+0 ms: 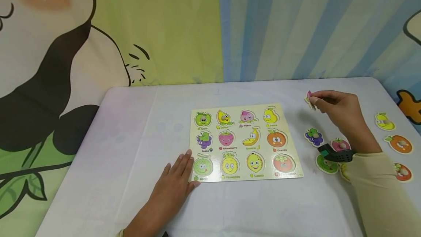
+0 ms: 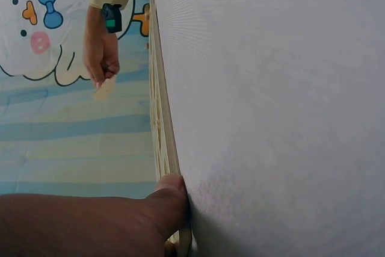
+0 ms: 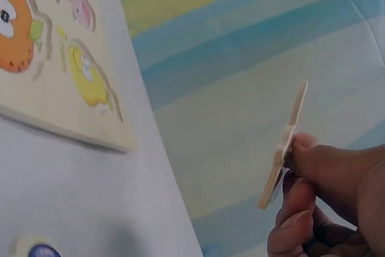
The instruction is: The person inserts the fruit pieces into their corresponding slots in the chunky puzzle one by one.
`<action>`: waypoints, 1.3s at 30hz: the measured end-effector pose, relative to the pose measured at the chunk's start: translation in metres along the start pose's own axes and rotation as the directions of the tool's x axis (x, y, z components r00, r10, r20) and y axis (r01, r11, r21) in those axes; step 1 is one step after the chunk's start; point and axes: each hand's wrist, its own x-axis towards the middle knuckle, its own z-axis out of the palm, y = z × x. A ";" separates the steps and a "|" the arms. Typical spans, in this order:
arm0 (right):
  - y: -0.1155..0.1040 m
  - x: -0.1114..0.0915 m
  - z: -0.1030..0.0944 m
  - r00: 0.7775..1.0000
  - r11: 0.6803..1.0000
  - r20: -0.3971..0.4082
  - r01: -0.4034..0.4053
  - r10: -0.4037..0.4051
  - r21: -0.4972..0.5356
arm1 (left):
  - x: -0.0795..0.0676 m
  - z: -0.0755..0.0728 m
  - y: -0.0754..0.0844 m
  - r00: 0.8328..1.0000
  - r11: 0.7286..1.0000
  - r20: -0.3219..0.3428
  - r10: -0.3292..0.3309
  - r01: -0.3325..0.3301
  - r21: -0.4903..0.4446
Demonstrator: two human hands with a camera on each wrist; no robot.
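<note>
A wooden fruit puzzle board lies on the table, with rows of fruit pictures. Against its lower left corner rests my left hand, fingers straight along the left edge. In the left wrist view, the thumb touches the board's edge. My right hand is raised beyond the board's right side. It pinches a thin pink fruit puzzle piece between thumb and fingertips. The right wrist view shows this wooden piece edge-on, its picture side hidden.
Below the right hand lie a grape piece, a red fruit piece and a green melon piece. Farther right are a pear piece, an orange piece and another red piece. A printed cloth hangs behind.
</note>
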 end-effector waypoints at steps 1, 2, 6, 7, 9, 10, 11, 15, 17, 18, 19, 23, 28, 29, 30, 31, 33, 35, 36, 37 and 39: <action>-0.001 0.000 0.002 1.000 1.000 0.006 0.001 -0.001 0.003 | 0.000 0.000 0.000 1.000 1.000 0.001 0.000 0.000 0.001; -0.002 0.000 0.005 1.000 1.000 0.011 0.005 -0.005 0.006 | 0.000 0.000 0.000 1.000 1.000 0.001 0.001 -0.001 0.001; -0.008 0.002 0.015 0.999 1.000 0.041 0.020 -0.020 0.016 | 0.000 0.000 0.000 1.000 1.000 -0.004 0.002 -0.002 0.000; -0.009 0.002 0.018 0.999 1.000 0.048 0.022 -0.023 0.022 | 0.000 0.000 0.000 1.000 1.000 -0.007 0.003 -0.003 0.000; -0.013 0.003 0.023 0.998 0.999 0.054 0.031 -0.033 0.030 | 0.000 -0.001 0.000 1.000 1.000 -0.013 0.004 -0.004 -0.005; -0.014 0.004 0.026 0.998 0.999 0.057 0.038 -0.040 0.036 | 0.000 -0.001 0.000 1.000 1.000 -0.017 0.005 -0.005 -0.008; -0.016 0.004 0.029 0.997 0.998 0.059 0.041 -0.043 0.041 | 0.000 -0.001 0.000 1.000 1.000 -0.020 0.006 -0.006 -0.008; -0.021 0.005 0.043 0.996 0.996 0.063 0.061 -0.065 0.060 | 0.000 -0.002 0.000 1.000 1.000 -0.024 0.011 -0.011 0.003; -0.021 0.006 0.051 0.995 0.993 0.064 0.073 -0.079 0.090 | 0.001 -0.003 0.000 1.000 1.000 -0.023 0.009 -0.009 0.006; -0.021 0.006 0.055 0.994 0.991 0.068 0.084 -0.091 0.105 | 0.001 -0.003 0.000 1.000 1.000 -0.021 0.009 -0.008 0.004; -0.022 0.006 0.059 0.993 0.989 0.071 0.089 -0.097 0.119 | 0.001 -0.003 0.000 1.000 1.000 -0.020 0.008 -0.008 0.000; -0.022 0.007 0.076 0.988 0.982 0.099 0.104 -0.120 0.155 | 0.000 -0.003 0.000 1.000 1.000 -0.011 0.007 -0.007 -0.012; -0.027 0.002 0.086 0.986 0.987 0.115 0.111 -0.124 0.116 | 0.000 -0.002 0.000 1.000 1.000 -0.008 0.013 -0.013 -0.006; -0.028 0.002 0.087 0.985 0.987 0.113 0.114 -0.126 0.111 | 0.000 -0.002 0.000 1.000 1.000 -0.010 0.015 -0.015 -0.005; -0.028 0.001 0.088 0.986 0.987 0.110 0.115 -0.127 0.109 | -0.001 -0.002 0.000 1.000 1.000 -0.012 0.017 -0.017 -0.002; -0.029 0.001 0.088 0.986 0.988 0.111 0.114 -0.126 0.108 | -0.001 -0.002 0.000 1.000 1.000 -0.015 0.018 -0.018 -0.002; -0.030 0.001 0.089 0.983 0.987 0.119 0.124 -0.137 0.105 | -0.001 -0.002 0.000 1.000 1.000 -0.017 0.020 -0.020 -0.003; -0.030 0.002 0.091 0.982 0.986 0.127 0.125 -0.138 0.108 | -0.001 -0.002 0.000 1.000 1.000 -0.015 0.020 -0.020 -0.005; -0.031 0.002 0.092 0.982 0.986 0.130 0.125 -0.139 0.110 | -0.001 -0.002 0.000 1.000 1.000 -0.015 0.018 -0.018 -0.009; -0.031 0.002 0.093 0.981 0.986 0.134 0.123 -0.138 0.117 | -0.001 -0.002 -0.001 1.000 1.000 -0.014 0.016 -0.017 -0.012; -0.032 0.002 0.096 0.981 0.985 0.141 0.116 -0.134 0.130 | -0.001 -0.002 -0.001 1.000 1.000 -0.015 0.015 -0.015 -0.015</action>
